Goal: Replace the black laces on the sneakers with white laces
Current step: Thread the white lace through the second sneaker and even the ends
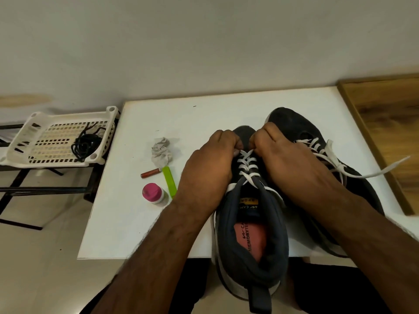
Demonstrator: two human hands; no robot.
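Observation:
A dark sneaker point(251, 250) lies at the white table's front edge, heel toward me, with a white lace point(246, 165) crossed up its front. My left hand point(210, 166) and my right hand point(285, 159) meet over its toe end, each pinching the white lace at the lowest crossing. A second dark sneaker point(292, 123) stands to the right behind my right hand; its white lace point(353, 171) trails loose toward the table's right edge. The black laces point(85, 143) lie bundled in a white basket on the left.
The white plastic basket point(27, 132) sits on a black metal rack left of the white table point(136, 223). On the table lie a crumpled grey cloth point(162, 151), a small red tube point(150, 172), a green strip point(170, 181) and a pink-capped bottle point(154, 193). A wooden surface point(385, 123) borders the right.

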